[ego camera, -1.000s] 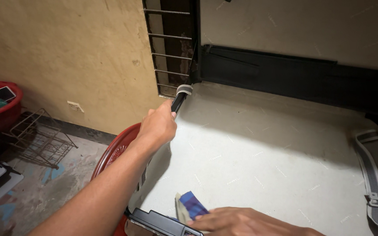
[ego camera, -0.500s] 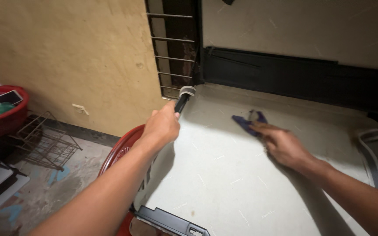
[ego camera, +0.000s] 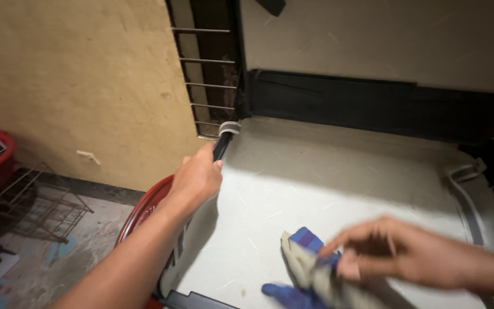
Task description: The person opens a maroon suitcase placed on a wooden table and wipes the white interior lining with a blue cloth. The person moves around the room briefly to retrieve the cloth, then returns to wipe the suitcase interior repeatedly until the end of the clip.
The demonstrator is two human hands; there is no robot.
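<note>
Gripping the suitcase's black edge [ego camera: 222, 147], the left hand [ego camera: 196, 178] steadies it; the right hand [ego camera: 398, 252], fingers pinching a blue cloth [ego camera: 307, 269] on the lining [ego camera: 315, 177], looks blurred, so the cloth might slip loose.

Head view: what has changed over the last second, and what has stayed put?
The right hand with the blue and grey cloth swept from the near edge of the pale lining up toward the far side half a second ago, and is now back near the front, blurred in motion. The left hand stays closed on the dark edge of the open case at its far left corner. The red basin has not moved.
</note>
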